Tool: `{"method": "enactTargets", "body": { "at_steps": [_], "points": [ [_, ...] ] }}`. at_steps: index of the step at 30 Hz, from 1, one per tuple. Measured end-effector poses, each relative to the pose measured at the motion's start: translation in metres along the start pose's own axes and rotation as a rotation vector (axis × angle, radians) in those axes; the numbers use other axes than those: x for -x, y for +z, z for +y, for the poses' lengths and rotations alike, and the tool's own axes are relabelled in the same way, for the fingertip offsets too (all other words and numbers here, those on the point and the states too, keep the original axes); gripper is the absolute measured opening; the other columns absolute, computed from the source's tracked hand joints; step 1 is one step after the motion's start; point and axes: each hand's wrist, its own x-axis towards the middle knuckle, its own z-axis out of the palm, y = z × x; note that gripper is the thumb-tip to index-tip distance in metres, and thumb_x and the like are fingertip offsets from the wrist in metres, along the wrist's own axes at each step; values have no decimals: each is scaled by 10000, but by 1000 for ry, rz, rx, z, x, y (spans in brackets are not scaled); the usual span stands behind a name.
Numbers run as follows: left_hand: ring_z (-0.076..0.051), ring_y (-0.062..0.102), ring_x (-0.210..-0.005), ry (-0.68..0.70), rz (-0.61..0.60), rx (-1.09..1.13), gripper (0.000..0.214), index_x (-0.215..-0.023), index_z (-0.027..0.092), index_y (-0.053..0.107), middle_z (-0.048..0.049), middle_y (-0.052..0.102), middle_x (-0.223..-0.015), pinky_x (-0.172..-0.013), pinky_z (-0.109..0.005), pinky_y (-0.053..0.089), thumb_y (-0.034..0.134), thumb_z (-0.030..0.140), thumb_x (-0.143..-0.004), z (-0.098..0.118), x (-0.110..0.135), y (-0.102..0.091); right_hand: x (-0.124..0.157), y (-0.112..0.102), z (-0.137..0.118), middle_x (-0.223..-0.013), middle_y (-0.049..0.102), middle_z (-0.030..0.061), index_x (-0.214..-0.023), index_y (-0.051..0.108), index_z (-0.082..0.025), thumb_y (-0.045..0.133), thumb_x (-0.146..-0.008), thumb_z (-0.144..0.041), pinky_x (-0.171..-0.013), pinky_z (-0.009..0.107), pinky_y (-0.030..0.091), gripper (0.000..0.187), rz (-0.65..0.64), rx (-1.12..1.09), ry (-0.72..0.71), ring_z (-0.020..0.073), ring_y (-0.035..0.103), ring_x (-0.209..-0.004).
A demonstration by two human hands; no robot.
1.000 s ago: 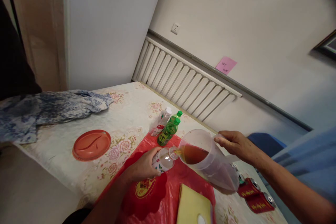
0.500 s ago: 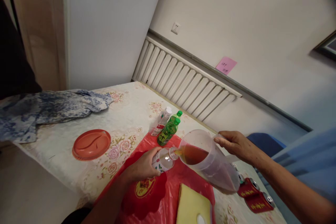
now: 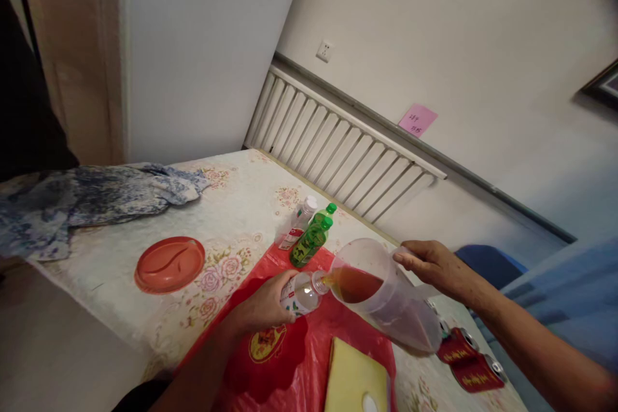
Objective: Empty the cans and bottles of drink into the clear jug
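My left hand is wrapped round a small clear plastic bottle, holding it tilted over a red plastic bag. My right hand grips the handle of a clear plastic pitcher, tipped down to the left. Reddish-brown liquid sits at the pitcher's lip and a thin amber stream runs from the spout into the bottle's mouth. The pitcher's spout touches or nearly touches the bottle's neck.
Two green bottles and a white-capped bottle stand behind the bag. A red divided plate lies on the floral tablecloth, a blue patterned cloth at far left. A yellow block and red cans lie near me.
Almost nothing has moved; both hands keep their pose and the liquid keeps running from the pitcher into the bottle. The view has drifted slightly.
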Motion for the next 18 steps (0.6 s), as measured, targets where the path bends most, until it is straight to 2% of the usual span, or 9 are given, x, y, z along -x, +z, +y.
{"method": "enactTargets", "body": {
  "at_steps": [4, 18],
  "points": [
    [-226, 618, -1070, 23, 3, 26, 680, -1216, 243, 544, -10, 667, -1193, -882, -276, 472, 635, 69, -565, -2, 0, 1, -1, 0, 0, -593, 318, -59, -627, 433, -202, 473, -847, -691, -495, 247, 253, 538, 0, 22, -9, 100, 313, -553],
    [-252, 618, -1088, 43, 2, 40, 680, -1222, 226, 548, -36, 661, -1206, -888, -300, 490, 643, 72, -567, -13, -3, 3, 0, 3, 3, -587, 326, -62, -639, 457, -197, 482, -863, -670, -487, 240, 250, 524, -10, 6, -8, 94, 310, -547]
  ]
}}
